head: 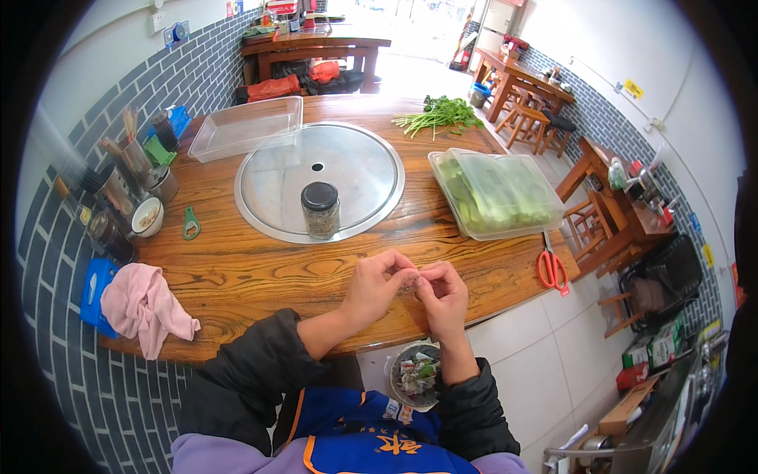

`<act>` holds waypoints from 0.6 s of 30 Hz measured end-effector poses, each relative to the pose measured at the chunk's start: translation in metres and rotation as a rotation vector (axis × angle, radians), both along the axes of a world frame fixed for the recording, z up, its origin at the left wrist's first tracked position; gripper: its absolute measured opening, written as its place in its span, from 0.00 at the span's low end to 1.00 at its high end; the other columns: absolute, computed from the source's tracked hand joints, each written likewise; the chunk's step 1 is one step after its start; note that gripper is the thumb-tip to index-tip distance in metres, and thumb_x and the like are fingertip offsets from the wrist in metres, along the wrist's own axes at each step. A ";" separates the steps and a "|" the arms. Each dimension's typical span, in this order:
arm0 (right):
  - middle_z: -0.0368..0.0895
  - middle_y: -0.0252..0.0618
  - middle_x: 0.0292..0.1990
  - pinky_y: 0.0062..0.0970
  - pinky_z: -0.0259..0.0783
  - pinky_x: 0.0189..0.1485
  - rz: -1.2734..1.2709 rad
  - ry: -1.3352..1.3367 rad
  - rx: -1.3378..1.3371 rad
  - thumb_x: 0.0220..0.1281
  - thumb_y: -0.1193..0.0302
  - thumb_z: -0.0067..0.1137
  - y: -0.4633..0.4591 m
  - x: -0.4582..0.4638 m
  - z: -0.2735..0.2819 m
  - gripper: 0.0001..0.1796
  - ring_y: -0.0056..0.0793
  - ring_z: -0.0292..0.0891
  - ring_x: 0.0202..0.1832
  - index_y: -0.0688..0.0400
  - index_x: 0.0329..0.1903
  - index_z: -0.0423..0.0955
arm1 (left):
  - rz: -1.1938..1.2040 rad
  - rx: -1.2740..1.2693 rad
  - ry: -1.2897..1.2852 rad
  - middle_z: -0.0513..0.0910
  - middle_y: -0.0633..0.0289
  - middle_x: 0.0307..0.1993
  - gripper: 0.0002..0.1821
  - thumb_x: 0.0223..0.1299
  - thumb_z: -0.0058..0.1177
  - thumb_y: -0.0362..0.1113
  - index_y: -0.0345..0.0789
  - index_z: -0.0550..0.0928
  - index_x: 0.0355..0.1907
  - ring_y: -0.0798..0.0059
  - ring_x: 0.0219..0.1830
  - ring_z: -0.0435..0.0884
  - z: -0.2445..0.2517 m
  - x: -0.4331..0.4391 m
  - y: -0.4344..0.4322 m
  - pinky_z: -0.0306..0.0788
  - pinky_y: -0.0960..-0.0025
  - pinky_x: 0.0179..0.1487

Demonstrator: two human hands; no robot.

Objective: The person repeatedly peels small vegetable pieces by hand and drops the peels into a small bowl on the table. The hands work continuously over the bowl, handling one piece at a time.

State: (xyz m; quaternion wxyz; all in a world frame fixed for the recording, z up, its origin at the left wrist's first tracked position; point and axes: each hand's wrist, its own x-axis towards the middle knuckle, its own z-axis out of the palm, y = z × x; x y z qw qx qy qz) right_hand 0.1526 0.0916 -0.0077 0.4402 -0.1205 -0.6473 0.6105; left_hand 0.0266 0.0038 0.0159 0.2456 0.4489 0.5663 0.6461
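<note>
My left hand (379,289) and my right hand (441,296) meet over the near edge of the wooden table (254,278), thumbs and forefingers pinched together. Whatever may be between the fingertips is too small to make out. Beyond them a glass jar with a black lid (320,210) stands upright on the round metal disc (361,172) set in the table. To the right is a clear plastic box (503,192) of green leafy vegetables, its lid tilted. Red-handled scissors (552,269) lie at the right table edge. Below my hands is a waste bin (416,374) with scraps.
A bunch of leafy green herbs (441,114) lies at the far right. At the back left sits a translucent plastic tray (249,127). Along the left wall are a pink cloth (145,302), a green peeler (190,223), a white bowl (147,217) and metal holders (115,186).
</note>
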 end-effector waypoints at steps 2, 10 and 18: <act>0.77 0.34 0.37 0.16 0.68 0.38 0.066 0.040 -0.091 0.66 0.83 0.56 0.000 0.001 0.001 0.05 0.15 0.72 0.35 0.61 0.37 0.72 | 0.012 0.021 0.077 0.84 0.62 0.30 0.04 0.61 0.60 0.28 0.28 0.82 0.34 0.80 0.32 0.80 0.003 0.000 -0.001 0.74 0.75 0.38; 0.77 0.35 0.37 0.17 0.67 0.36 0.093 0.043 -0.151 0.65 0.82 0.57 0.002 0.005 0.004 0.05 0.16 0.71 0.33 0.61 0.35 0.72 | -0.022 0.052 0.129 0.83 0.62 0.28 0.04 0.62 0.59 0.27 0.29 0.81 0.33 0.81 0.31 0.79 0.006 0.001 -0.001 0.72 0.76 0.36; 0.77 0.36 0.37 0.17 0.65 0.34 0.113 0.068 -0.188 0.66 0.81 0.57 0.003 0.004 0.001 0.04 0.16 0.68 0.30 0.61 0.35 0.72 | -0.036 0.055 0.119 0.82 0.61 0.28 0.02 0.62 0.57 0.26 0.29 0.80 0.34 0.79 0.33 0.79 0.006 0.002 0.000 0.72 0.74 0.38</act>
